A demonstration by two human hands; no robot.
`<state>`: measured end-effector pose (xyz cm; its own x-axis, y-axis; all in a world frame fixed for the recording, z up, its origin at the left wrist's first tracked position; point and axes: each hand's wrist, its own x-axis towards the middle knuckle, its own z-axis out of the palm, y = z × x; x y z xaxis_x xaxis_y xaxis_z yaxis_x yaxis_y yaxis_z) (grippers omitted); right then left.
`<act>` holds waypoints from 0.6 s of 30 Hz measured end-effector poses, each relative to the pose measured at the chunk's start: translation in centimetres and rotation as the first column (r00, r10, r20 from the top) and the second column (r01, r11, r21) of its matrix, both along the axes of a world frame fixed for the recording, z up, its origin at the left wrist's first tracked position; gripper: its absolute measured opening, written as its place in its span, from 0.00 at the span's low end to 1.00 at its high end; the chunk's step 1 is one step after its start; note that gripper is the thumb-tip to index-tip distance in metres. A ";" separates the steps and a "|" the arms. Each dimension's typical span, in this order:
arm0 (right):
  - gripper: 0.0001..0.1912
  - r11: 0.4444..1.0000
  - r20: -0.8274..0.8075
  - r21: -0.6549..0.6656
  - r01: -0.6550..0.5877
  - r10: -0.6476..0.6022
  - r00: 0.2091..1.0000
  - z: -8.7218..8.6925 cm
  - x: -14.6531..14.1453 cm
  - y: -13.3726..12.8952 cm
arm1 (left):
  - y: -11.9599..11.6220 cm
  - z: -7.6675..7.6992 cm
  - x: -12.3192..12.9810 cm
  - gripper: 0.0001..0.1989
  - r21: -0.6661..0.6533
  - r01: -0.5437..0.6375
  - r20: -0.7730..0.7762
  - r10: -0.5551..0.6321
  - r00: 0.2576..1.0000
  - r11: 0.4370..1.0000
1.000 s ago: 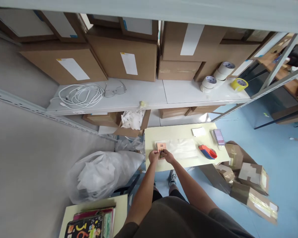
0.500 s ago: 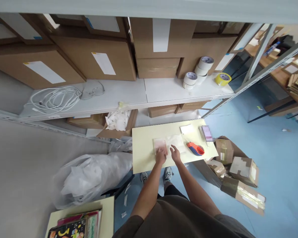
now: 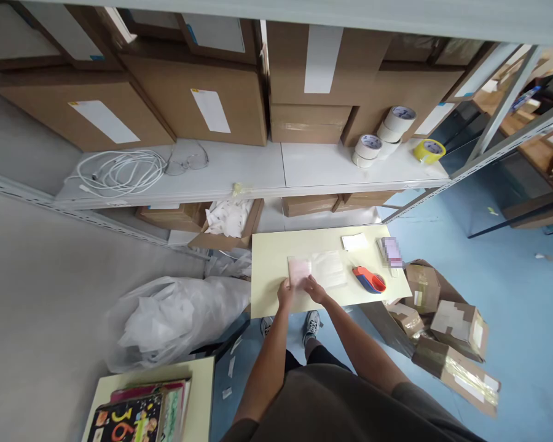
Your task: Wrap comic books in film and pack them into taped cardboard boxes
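Head view has my left hand (image 3: pixel 284 292) and right hand (image 3: pixel 314 287) pinching, fingers closed, the near edge of 1 pink card in a clear sleeve (image 3: pixel 299 270) on the pale table (image 3: pixel 267 288), apparently mid-bagging, so flattening it calls for gentle pressure.

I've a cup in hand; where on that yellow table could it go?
Bare room: the table's left part, beside the pink card, and the far edge before the white pad. Crowded: the right end, with the tape dispenser.
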<state>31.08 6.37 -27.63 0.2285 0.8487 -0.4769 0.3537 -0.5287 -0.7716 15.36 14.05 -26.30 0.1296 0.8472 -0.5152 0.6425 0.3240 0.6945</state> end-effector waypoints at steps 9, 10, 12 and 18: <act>0.19 0.994 -0.235 -0.065 0.090 -0.103 0.967 0.2 -4.0 3.9 | 2.5 1.1 -1.6 0.11 -0.048 -0.081 0.221 0.090 0.971 0.996; 0.18 0.992 -0.273 -0.069 0.104 -0.119 0.955 0.3 -4.1 4.2 | 2.4 1.3 -1.3 0.12 -0.036 -0.069 0.243 0.076 0.967 0.997; 0.18 0.986 -0.314 -0.091 0.141 -0.163 0.935 0.4 -3.8 4.1 | 2.0 1.5 -0.5 0.11 -0.011 0.000 0.267 0.002 0.964 1.000; 0.26 0.906 -0.237 -0.126 0.404 -0.423 0.874 1.0 1.3 -0.1 | 0.9 1.3 2.5 0.06 -0.007 0.213 0.253 -0.204 0.946 0.977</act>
